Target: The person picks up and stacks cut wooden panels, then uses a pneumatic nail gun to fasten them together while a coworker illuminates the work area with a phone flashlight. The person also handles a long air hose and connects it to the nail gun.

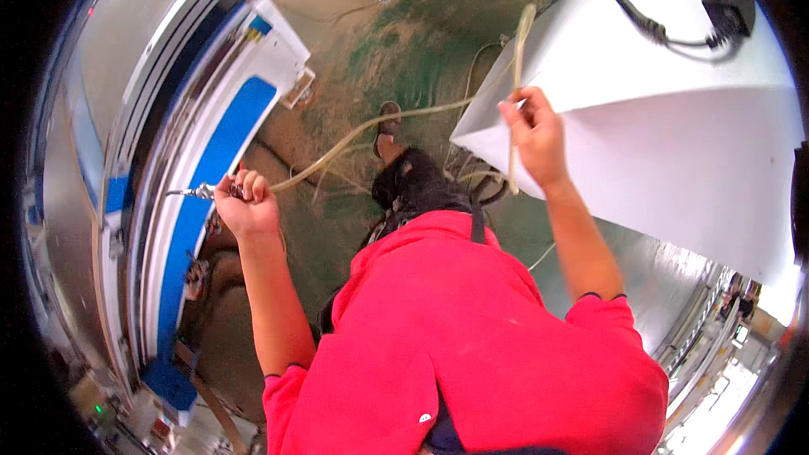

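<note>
My left hand (249, 205) is closed round an air blow gun (200, 191), its metal body and thin curved nozzle pointing left at the blue and white machine rail (221, 139). The grip and any trigger are hidden by my fingers. From that fist a translucent yellowish hose (362, 128) runs slackly to the right, across the front of my legs. My right hand (534, 131) pinches a length of similar hose between thumb and fingers, which bends above the hand and hangs below it, beside the big white panel (674, 147).
A black cable (649, 27) with a dark connector lies on the white panel. The stained green floor (371, 50) carries loose hose loops near my foot (388, 118). On the left stands a long metal machine frame (105, 278); shiny machinery (695, 333) sits at lower right.
</note>
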Demonstrator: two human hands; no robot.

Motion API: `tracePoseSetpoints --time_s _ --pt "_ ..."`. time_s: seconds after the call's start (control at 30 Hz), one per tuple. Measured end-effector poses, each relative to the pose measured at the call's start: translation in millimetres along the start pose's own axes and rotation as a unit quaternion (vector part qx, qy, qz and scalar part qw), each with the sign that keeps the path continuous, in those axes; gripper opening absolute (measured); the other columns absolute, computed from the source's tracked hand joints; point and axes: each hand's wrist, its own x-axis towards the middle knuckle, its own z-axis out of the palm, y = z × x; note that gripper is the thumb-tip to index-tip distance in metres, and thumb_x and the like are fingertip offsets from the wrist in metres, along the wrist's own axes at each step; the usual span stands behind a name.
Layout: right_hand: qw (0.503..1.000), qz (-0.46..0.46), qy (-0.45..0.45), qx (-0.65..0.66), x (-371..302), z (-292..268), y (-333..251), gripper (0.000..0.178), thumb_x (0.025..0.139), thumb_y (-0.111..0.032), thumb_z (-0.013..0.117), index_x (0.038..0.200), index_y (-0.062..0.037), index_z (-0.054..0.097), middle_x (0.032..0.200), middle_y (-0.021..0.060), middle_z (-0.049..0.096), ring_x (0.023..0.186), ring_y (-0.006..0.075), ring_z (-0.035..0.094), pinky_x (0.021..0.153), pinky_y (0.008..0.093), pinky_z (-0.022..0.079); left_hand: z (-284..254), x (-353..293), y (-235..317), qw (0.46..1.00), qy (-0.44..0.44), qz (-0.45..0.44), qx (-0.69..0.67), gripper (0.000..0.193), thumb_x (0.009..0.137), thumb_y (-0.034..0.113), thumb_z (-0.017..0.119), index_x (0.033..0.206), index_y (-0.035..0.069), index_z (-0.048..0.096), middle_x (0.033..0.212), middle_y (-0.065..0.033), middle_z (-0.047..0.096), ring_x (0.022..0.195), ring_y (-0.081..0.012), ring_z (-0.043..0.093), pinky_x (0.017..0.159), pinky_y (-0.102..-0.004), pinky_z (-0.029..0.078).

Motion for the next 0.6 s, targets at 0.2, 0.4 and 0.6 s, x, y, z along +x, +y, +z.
tracePoseSetpoints --time_s 0.2,0.4,0.6 --pt "0.996 0.053 -0.044 0.05 89 68 39 0.023 0.09 -0.019 0.069 0.096 -0.0025 0.054 0.063 0.0018 0.049 0.059 0.0102 0.044 0.055 0.0279 0.039 107 90 -97 0.986 -0.012 0.017 0.165 0.019 0.09 0.022 0.051 0.077 0.01 0.043 0.069 -0.0012 0.043 0.049 -0.0124 0.035 0.043 -0.0278 0.026" --pt "0.985 0.139 0.032 0.097 160 47 54 0.022 0.091 -0.019 0.067 0.093 -0.0017 0.053 0.068 0.0017 0.052 0.062 0.008 0.046 0.058 0.027 0.041 228 165 -188 0.953 -0.102 -0.055 0.279 0.01 0.093 0.022 0.05 0.087 0.015 0.045 0.072 0.0003 0.045 0.051 -0.0106 0.036 0.044 -0.0271 0.027" --pt "0.961 0.203 0.126 0.142 176 32 61 0.016 0.095 -0.018 0.062 0.096 -0.0043 0.052 0.068 -0.0036 0.05 0.058 0.0043 0.044 0.048 0.023 0.036 308 220 -258 0.921 -0.178 -0.122 0.325 0.006 0.093 0.02 0.049 0.095 0.016 0.045 0.072 0.0002 0.045 0.05 -0.0104 0.037 0.043 -0.0258 0.027"
